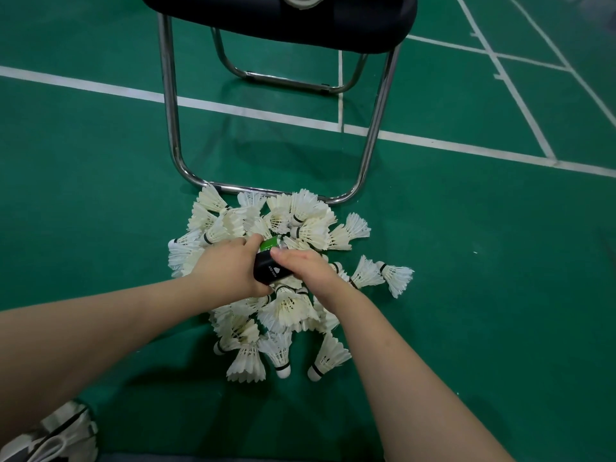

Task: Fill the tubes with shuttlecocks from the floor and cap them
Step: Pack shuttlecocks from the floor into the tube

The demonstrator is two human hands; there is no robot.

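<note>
Dozens of white shuttlecocks (286, 305) lie heaped on the green floor (466, 261), their feathers pointing every way. The far edge of the heap touches the chrome foot bar of a chair (276, 15). A few lie looser at the fringe: one (396, 276) to the right, just beside the heap, and two with their cork ends turned toward the person at the near edge.

Both hands meet over the middle of the heap, grasping a tube (266, 273). Its near part is black with small white lettering and a white arrow, and a bright green band shows at its far end. The tube is tilted, the black end nearer the person and lower. The left hand (230, 265) wraps it from the left, fingers curled round the body and the thumb up near the green band. The right hand (305, 266) clasps it from the right, with the thumb laid on the upper edge of the black part; its other fingers are hidden underneath. Whether the tube's far end is open cannot be told.

White lines (253, 111) cross the floor beyond the heap and run under the chair. On its dark seat sits a roll of tape (301, 0), cut off by the top edge. At the lower left corner part of a shoe (56, 435) shows.
</note>
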